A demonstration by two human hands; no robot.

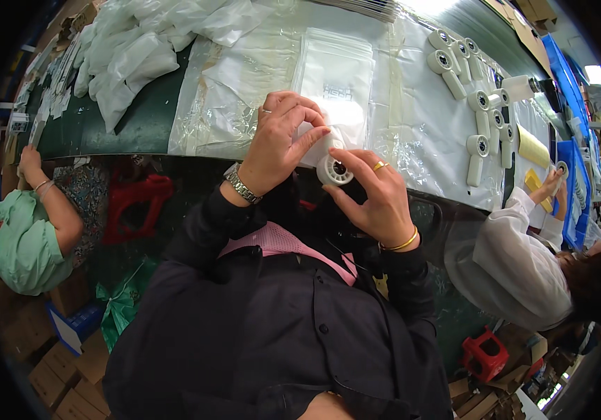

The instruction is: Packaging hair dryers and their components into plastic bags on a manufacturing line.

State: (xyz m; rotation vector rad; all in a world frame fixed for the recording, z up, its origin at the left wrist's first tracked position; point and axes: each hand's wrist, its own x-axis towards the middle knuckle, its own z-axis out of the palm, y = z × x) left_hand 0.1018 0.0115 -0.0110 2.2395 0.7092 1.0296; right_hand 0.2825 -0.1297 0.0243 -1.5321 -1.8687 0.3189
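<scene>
Between my hands is a small white handheld fan [331,172], its round spoked head facing up near the table's front edge. My right hand [376,196] grips the head, thumb below and fingers above. My left hand [279,143] is closed at the handle end, fingertips pinched against it; the fingers partly hide the handle. Just beyond lies a stack of translucent white plastic bags [335,59], overlapped by my left fingers.
Several similar white fans [479,145] lie at right, near a yellow roll [533,147]. Crumpled white bags [136,56] fill the far left. A person in green [34,234] works at left, another in white [517,259] at right. Red stools [136,199] stand below.
</scene>
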